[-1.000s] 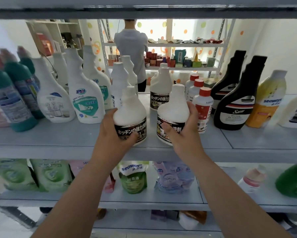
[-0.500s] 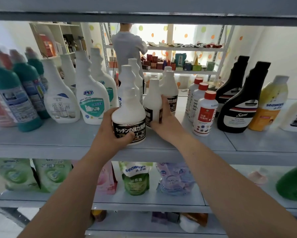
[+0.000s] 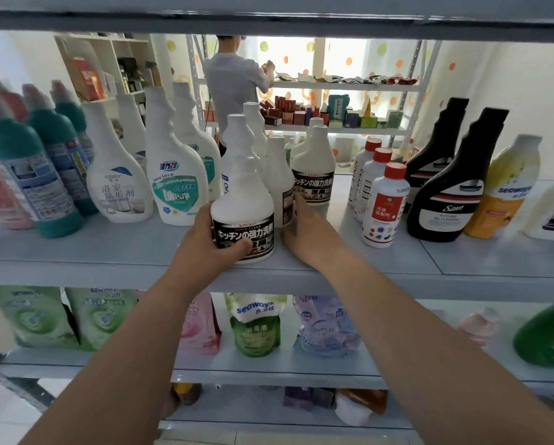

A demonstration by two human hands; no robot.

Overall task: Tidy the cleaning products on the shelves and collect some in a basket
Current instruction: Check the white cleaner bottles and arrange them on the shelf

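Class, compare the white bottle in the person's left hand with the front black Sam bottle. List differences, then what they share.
The white bottle has a black label; the black Sam bottle has a white label. The left hand grips the white bottle; the black Sam bottle stands untouched. The white bottle's neck rises straight; the black Sam bottle's slants. Both are upright.

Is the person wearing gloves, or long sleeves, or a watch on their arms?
No gloves. The left hand and the right hand are bare, and no rings show. The left forearm and the right forearm are bare too, all the way to the picture's bottom edge. No sleeve, watch or bracelet is in sight.
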